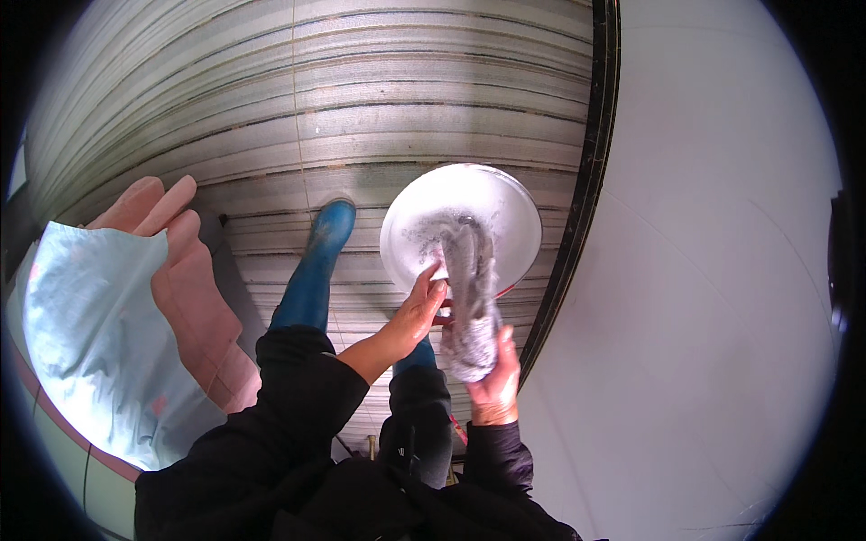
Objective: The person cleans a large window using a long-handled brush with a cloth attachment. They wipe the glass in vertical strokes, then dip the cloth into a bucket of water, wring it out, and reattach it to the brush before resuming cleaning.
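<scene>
A long grey, fuzzy knitted cloth [471, 270] is bunched lengthwise in front of me; whether it is a sock or some other piece I cannot tell. Its near end rests in my right hand [496, 379], with the fingers wrapped from below and the right side. My left hand [417, 311] grips its left side about midway, some fingertips hidden behind the fabric. The far end hangs over a round white basin [401, 203], in which whitish suds and dark specks show.
Blue rubber boots [330, 230] stand on the striped floor [406, 99]. On the left lie a pale blue cloth [99, 334] and pink padded fabric [194, 298]. A dark edging strip [588, 171] runs along a pale smooth surface [713, 225] at right.
</scene>
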`<state>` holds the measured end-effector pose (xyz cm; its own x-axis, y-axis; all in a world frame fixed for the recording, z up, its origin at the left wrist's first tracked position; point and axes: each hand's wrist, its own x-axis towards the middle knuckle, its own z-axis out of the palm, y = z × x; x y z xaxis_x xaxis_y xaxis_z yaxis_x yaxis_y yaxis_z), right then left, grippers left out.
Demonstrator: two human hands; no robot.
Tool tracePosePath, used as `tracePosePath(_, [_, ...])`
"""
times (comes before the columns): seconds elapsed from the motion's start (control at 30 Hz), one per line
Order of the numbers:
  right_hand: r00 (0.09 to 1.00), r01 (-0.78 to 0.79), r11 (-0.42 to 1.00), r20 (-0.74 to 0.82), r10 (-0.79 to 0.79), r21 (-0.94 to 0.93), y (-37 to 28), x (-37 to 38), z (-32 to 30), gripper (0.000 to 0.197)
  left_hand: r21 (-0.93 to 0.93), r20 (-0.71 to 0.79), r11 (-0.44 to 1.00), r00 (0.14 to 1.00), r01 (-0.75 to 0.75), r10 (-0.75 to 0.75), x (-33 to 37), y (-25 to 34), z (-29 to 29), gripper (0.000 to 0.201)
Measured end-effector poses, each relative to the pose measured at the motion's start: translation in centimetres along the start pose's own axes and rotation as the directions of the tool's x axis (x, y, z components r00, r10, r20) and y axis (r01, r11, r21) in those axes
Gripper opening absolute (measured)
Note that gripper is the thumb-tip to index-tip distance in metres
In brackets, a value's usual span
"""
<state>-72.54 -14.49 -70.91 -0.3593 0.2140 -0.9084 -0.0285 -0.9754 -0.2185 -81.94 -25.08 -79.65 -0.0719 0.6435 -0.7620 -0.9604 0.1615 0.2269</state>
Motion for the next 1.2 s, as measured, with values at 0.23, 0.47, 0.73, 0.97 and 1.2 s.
tracePosePath(0.23, [0.956, 0.220, 0.784, -0.030, -0.290, -0.581, 5.3, 1.4, 1.5, 0.026, -0.280, -0.151, 0.960, 0.988, -0.021, -0.022, 1.0, 0.6, 0.4, 0.048])
tracePosePath(0.47, [0.689, 0.169, -0.184, 0.250, -0.680, -0.968, 4.5, 9.1, 0.9, 0.030, -0.011, -0.330, 0.993, 0.938, -0.118, 0.108, 2.4, -0.3, 0.5, 0.021])
tracePosePath(0.73, [0.586, 0.239, 0.183, -0.008, -0.810, -0.954, -2.0, 12.3, -5.1, 0.035, 0.313, 0.027, 0.916, 0.966, -0.252, 0.257, 1.0, -0.1, 1.4, 0.035])
tracePosePath(0.97, [0.748, 0.229, -0.427, 0.439, -0.498, -0.875, 2.0, 17.2, -7.4, 0.022, 0.342, -0.173, 0.935, 0.972, -0.091, 0.158, 1.4, -2.3, -1.0, 0.047])
tracePosePath(1.2, [0.995, 0.057, -0.620, -0.004, 0.098, -0.782, 4.7, 26.5, -11.6, 0.037, 0.329, -0.288, 0.944, 0.953, 0.008, 0.092, 0.9, -0.7, -1.8, 0.040])
